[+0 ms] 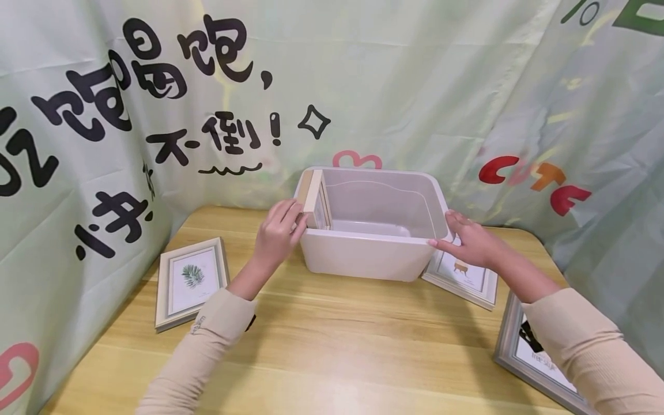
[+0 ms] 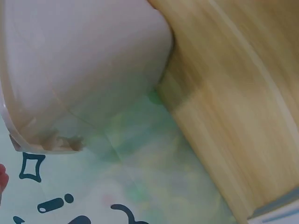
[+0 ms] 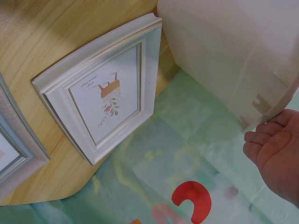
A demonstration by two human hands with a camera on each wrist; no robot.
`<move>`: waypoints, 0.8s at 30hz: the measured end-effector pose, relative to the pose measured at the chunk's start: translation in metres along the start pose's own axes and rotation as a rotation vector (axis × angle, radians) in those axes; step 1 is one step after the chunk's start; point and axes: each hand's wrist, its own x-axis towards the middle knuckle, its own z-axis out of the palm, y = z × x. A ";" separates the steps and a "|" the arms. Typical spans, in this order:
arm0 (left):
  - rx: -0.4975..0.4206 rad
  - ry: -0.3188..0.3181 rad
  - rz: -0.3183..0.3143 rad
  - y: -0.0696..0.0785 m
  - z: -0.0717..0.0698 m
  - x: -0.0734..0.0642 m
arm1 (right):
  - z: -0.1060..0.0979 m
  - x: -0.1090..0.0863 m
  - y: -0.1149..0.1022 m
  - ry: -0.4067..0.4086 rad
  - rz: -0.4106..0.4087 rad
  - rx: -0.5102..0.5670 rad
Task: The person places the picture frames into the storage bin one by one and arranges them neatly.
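Note:
A pale plastic storage bin (image 1: 363, 256) stands toward the back of the wooden table. Upright against its left inner end is a light wood picture frame (image 1: 313, 199); its edge faces up, and I cannot tell if it is one frame or two. My left hand (image 1: 275, 233) pinches the near end of this frame at the bin's left front corner. In the left wrist view only a sliver of fingers (image 2: 3, 178) shows beside the bin (image 2: 93, 56). My right hand (image 1: 472, 242) grips the bin's right rim, its fingers curled at the edge in the right wrist view.
A frame with a leaf print (image 1: 192, 282) lies at the left. Right of the bin lies a white frame (image 3: 105, 88), partly under my right hand in the head view. A larger grey frame (image 1: 510, 346) lies at the front right. Printed curtains (image 1: 404, 104) enclose the table (image 1: 332, 346).

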 end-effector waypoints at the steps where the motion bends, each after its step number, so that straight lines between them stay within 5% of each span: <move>1: -0.003 -0.006 -0.002 -0.002 -0.001 -0.002 | 0.000 0.000 0.000 -0.002 0.002 0.000; 12: 0.050 -0.151 -0.042 -0.020 -0.016 -0.027 | 0.000 0.000 0.000 -0.012 0.008 -0.002; 20: 0.146 -0.333 -0.154 -0.030 -0.032 -0.055 | 0.000 0.000 -0.001 -0.011 0.005 -0.004; 24: 0.173 -0.477 -0.259 -0.036 -0.043 -0.069 | 0.001 0.000 -0.001 -0.010 0.006 -0.015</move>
